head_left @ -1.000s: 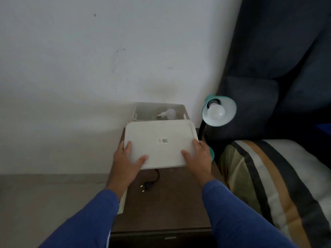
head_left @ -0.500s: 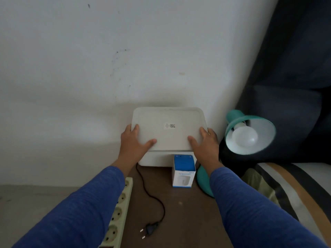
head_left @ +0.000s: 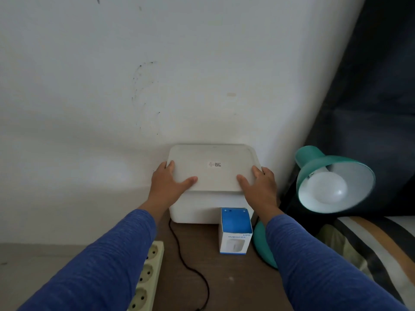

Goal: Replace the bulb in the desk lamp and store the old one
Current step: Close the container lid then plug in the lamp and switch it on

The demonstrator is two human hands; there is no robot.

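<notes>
A white storage box (head_left: 202, 208) stands against the wall at the back of the brown table. Its white lid (head_left: 213, 173) lies flat on top and hides the inside, so no old bulb is visible. My left hand (head_left: 169, 184) grips the lid's left edge, thumb on top. My right hand (head_left: 259, 186) grips the right edge the same way. To the right, the teal desk lamp (head_left: 314, 167) tilts toward me with a white bulb (head_left: 326, 190) seated in its shade. The lamp's base (head_left: 261, 245) rests on the table.
A blue-and-white humidifier carton (head_left: 235, 231) stands just in front of the box. A black cord (head_left: 184, 259) trails across the brown table (head_left: 224, 281). A pale green power strip (head_left: 147, 277) lies at the table's left edge. Striped bedding (head_left: 370, 250) is on the right.
Both hands carried the lid from in front of the open box up onto it, covering the bulb that lay inside. The view shifted closer and leftward.
</notes>
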